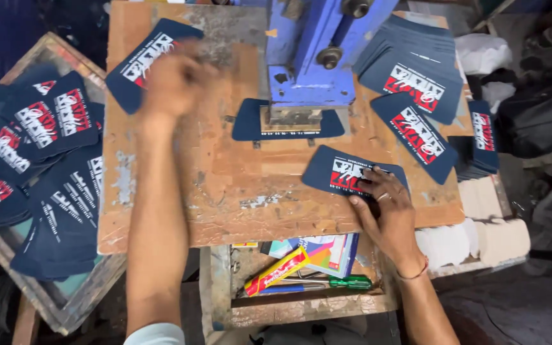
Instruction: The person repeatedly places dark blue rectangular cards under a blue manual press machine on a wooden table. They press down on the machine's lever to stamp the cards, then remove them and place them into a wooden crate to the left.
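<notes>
At the far left, a tray (65, 306) holds a loose heap of dark blue printed cards (39, 160). Above the worn wooden bench (225, 191), the left hand (170, 80) is motion-blurred over 1 card (137, 64), so I cannot tell whether the fingers are closed on it. Under the blue press (314, 57) lies another card (289, 124), partly hidden by the head. The right hand (381, 204) presses spread fingertips on the next card (346, 171); sliding it flat and square would likely seat it best. Stacks (410, 64) at right are cut off.
</notes>
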